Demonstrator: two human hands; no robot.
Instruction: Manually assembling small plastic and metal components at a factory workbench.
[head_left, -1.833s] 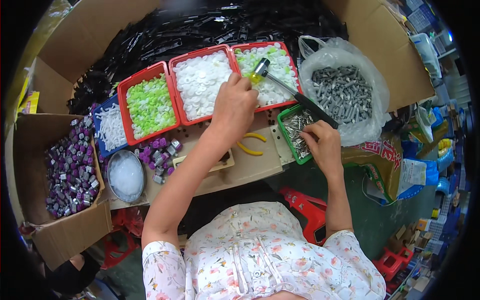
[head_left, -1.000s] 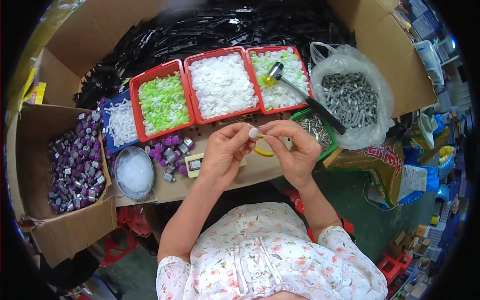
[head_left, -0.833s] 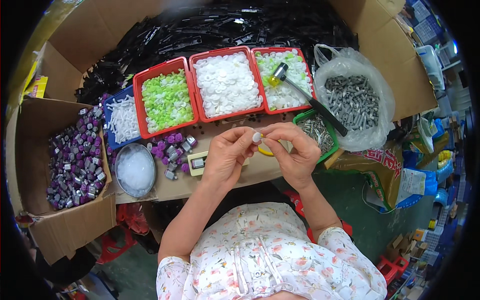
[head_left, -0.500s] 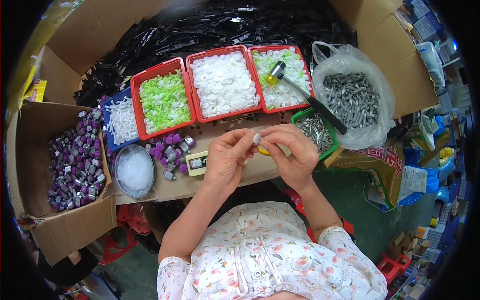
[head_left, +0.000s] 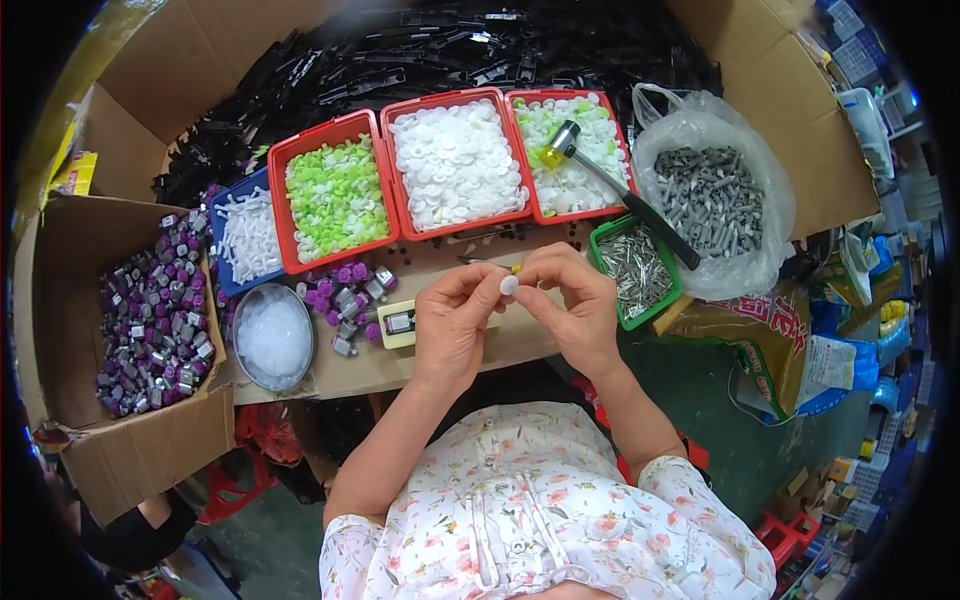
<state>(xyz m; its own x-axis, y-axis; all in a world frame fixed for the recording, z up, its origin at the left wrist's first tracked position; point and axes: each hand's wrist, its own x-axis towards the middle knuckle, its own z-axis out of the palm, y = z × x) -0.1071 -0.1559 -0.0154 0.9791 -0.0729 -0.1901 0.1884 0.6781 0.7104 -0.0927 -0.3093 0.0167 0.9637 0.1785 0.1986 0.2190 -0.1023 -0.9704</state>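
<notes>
Close together over the front of the table, both my hands are raised in a pinch. My left hand (head_left: 450,325) grips a small round white plastic disc (head_left: 509,286) between thumb and fingertips. At the disc's right edge, the fingertips of my right hand (head_left: 575,305) are pressed together; whatever they may hold is hidden. Partly behind my left hand lies a cream block (head_left: 397,340) with a metal-and-black part set in it. A thin tool with a yellow end (head_left: 514,268) lies beyond my fingers.
Red bins of green-and-white pieces (head_left: 338,190), white discs (head_left: 455,160) and mixed pieces (head_left: 560,190) line the back. A hammer (head_left: 630,200) rests across the right bin. Purple-and-metal parts (head_left: 160,320) fill a left carton; a bowl of white grease (head_left: 273,335) stands beside it.
My right fingertips have come in against the disc, and the disc has turned its flat face more toward view. Both hands have shifted slightly; the whole view has moved a little.
</notes>
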